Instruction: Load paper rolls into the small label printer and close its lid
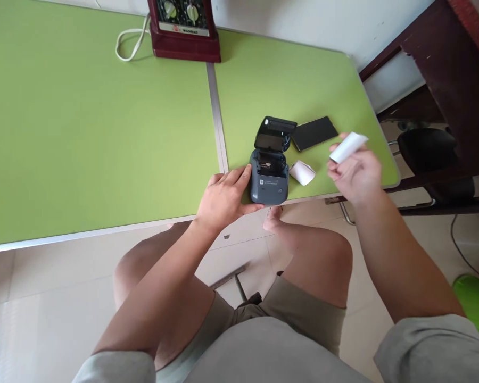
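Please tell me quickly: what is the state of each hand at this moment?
Left hand: open, braced against the side of the dark gray device.
Right hand: closed, holding the white roll in its grip.

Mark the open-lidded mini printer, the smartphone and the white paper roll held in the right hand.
Mini printer [269, 183], head view: the grey panel below its open compartment.
Smartphone [315, 133], head view: the middle of its black screen.
White paper roll [348, 147], head view: its outer side.

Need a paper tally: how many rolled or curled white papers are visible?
2: a roll in the right hand, a curled paper on the table beside the open device. Others may be hidden.
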### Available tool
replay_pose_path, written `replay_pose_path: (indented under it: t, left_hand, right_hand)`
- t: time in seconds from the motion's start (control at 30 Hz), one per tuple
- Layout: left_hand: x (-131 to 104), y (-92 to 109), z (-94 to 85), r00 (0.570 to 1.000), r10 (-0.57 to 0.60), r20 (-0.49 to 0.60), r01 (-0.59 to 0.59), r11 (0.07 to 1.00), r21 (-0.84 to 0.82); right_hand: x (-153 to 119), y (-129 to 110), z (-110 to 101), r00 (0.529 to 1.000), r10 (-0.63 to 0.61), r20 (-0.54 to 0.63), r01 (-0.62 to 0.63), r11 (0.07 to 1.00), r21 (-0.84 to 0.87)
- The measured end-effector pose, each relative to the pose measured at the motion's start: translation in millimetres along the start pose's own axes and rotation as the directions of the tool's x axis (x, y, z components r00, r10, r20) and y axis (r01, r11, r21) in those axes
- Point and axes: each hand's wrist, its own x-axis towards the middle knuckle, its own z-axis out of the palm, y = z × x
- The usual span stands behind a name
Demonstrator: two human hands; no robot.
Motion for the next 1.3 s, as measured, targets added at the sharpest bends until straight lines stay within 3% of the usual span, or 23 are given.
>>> replay_pose_path:
  t: [0.07,0.13,0.23,0.37,0.5,0.67,0.77,0.87,1.03,1.2,1.3]
  left_hand:
    - [0.5,-1.2,0.7,1.000,0.006,-0.011,-0.006,1.000,0.003]
    - [0.8,-2.7,1.9,0.999,0.015,-0.028,-0.015,1.000,-0.001]
    - [1.0,-4.4,3.4,0.999,0.018,-0.043,-0.019,1.000,-0.010]
    - [1.1,-4.7,3.4,0.999,0.013,-0.040,-0.013,1.000,-0.010]
    - [1.4,-4.0,2.1,0.999,0.006,-0.033,-0.006,1.000,-0.006]
    - [1.2,-3.8,2.2,0.999,0.005,-0.035,-0.006,1.000,-0.017]
    - [0.9,-5.0,3.0,0.999,0.008,-0.036,-0.009,1.000,-0.016]
    - [0.6,-6.4,3.5,0.999,0.017,-0.035,-0.018,1.000,-0.020]
    - [0.5,-5.7,2.1,1.000,0.019,-0.022,-0.020,1.000,-0.005]
    - [1.8,-4.4,1.4,1.000,0.009,-0.015,-0.009,1.000,-0.012]
    - [2.8,-5.2,2.9,1.000,0.003,-0.007,-0.003,1.000,-0.005]
  right_hand:
    - [3.8,20.9,-2.0,0.988,0.067,-0.139,-0.066,0.998,0.011]
    - [9.3,34.1,-1.8,0.979,0.021,-0.205,-0.040,0.995,-0.090]
    - [19.4,42.5,-1.7,0.980,-0.129,-0.150,0.073,0.941,-0.330]
    - [32.1,49.1,-1.3,0.949,-0.305,-0.080,0.201,0.783,-0.589]
    - [28.6,52.4,-3.0,0.946,-0.312,-0.082,0.198,0.761,-0.618]
    - [-8.4,33.7,-1.8,0.858,-0.504,-0.100,0.303,0.654,-0.694]
    - [-24.0,20.6,11.2,0.884,-0.448,0.134,0.411,0.609,-0.679]
    - [-21.1,14.0,24.0,0.926,-0.271,0.262,0.376,0.607,-0.700]
    - [-4.6,8.6,26.6,0.973,-0.012,0.232,0.186,0.639,-0.746]
    - [-5.4,0.5,25.1,0.970,0.044,0.240,0.132,0.734,-0.666]
    - [-9.6,3.1,23.0,0.978,0.038,0.204,0.072,0.861,-0.503]
